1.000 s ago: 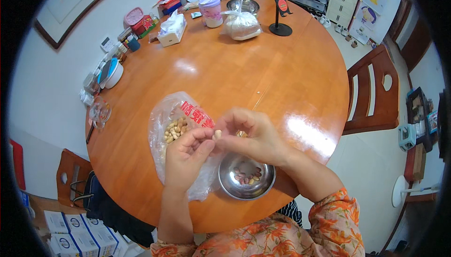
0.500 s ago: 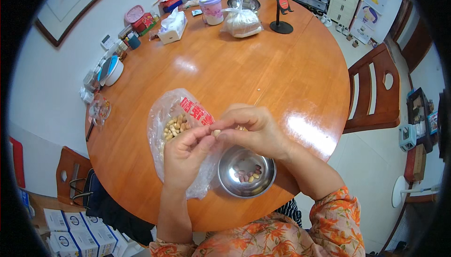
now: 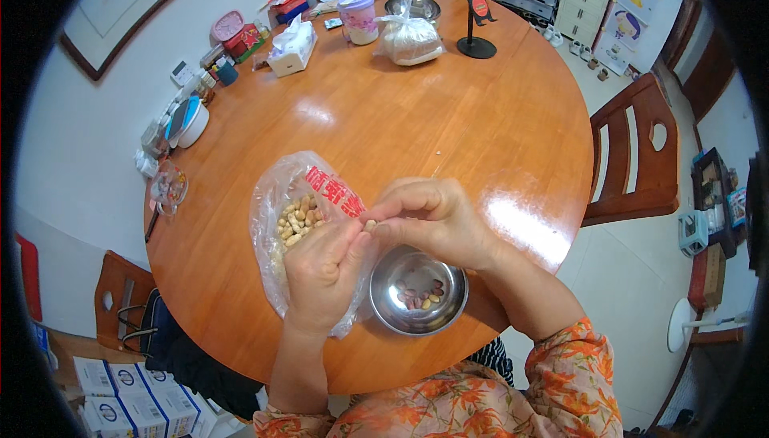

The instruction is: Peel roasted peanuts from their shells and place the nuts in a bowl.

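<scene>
My left hand [image 3: 324, 266] and my right hand [image 3: 428, 217] meet over the table, their fingertips pinched together on a small pale peanut [image 3: 370, 226]. Most of the peanut is hidden by my fingers. Under and left of my hands lies a clear plastic bag [image 3: 268, 197] with red print, and unshelled peanuts [image 3: 300, 215] show through its opening. Just below my right hand stands a shiny steel bowl [image 3: 384, 310]. Several reddish and pale peanut kernels [image 3: 420, 298] rest on its bottom.
The round wooden table [image 3: 497, 117] carries a tissue box [image 3: 291, 52], a lidded pink cup [image 3: 358, 17], a tied plastic bag [image 3: 408, 40] and a black stand [image 3: 477, 45] toward its far side. A wooden chair [image 3: 629, 157] is at the right. A clear dish [image 3: 168, 188] sits by the left edge.
My left hand has turned slightly, its fingers folding closer together. Both hands stay at nearly the same spot with the peanut between them; the bowl's contents look unchanged.
</scene>
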`<state>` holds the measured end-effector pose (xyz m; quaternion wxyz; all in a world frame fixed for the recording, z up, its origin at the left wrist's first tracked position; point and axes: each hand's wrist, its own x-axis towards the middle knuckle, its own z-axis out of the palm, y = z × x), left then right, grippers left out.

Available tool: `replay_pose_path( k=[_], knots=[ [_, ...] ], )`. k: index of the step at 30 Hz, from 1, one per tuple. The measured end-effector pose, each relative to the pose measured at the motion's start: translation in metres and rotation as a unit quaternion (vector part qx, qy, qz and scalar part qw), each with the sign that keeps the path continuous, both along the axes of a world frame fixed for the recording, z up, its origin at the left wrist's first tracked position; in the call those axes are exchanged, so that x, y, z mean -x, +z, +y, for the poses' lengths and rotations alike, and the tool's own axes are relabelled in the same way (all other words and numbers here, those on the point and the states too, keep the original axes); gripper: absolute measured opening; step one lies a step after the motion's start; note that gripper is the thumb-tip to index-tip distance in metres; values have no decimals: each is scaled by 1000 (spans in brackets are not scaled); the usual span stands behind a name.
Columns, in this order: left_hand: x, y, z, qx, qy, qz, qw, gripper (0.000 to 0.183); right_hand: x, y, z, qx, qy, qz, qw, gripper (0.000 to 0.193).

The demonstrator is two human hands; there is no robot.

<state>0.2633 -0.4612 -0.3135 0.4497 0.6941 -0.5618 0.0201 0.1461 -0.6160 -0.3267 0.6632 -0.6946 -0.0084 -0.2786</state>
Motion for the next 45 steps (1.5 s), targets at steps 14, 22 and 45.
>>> replay_pose_path(
  k=[14, 22, 45],
  knots=[
    [12, 0, -4, 21, 5, 10, 1000, 9, 6, 9, -8, -14, 25, 73, 997, 12],
    [11, -6, -6, 34, -6, 34, 999, 10, 7, 10, -11, -80, 48, 91, 991, 12],
    [12, -27, 16, -61, -89, 253, 961, 20, 17, 5, -36, -27, 230, 95, 968, 14]
  ],
)
